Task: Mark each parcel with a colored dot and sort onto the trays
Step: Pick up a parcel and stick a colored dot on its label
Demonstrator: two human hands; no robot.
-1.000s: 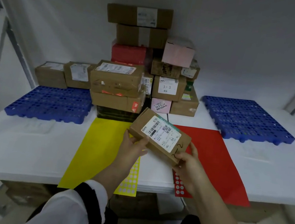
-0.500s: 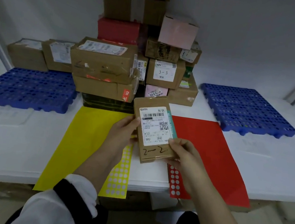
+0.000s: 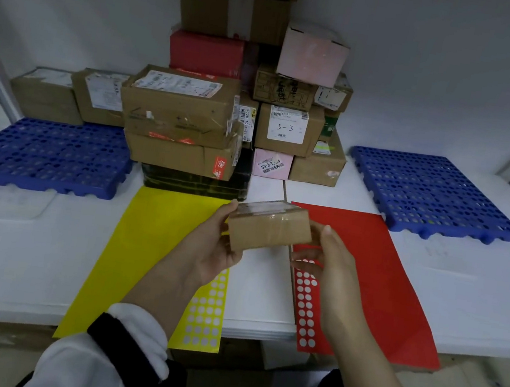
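The parcel point(image 3: 269, 231), label-up a moment ago, now shows a plain side above the tabletop's point(image 3: 43, 245) front edge. Its ends sit pinched in the grip of the left hand point(image 3: 216, 247) and right hand point(image 3: 331, 269), ready for a dot

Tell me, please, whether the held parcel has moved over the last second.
Yes. The parcel has tipped, its label no longer readable, yet stays above the gap between yellow sheet and red sheet.

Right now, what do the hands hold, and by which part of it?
Both hands hold one small brown cardboard parcel: the left hand grips its left end, the right hand its right end.
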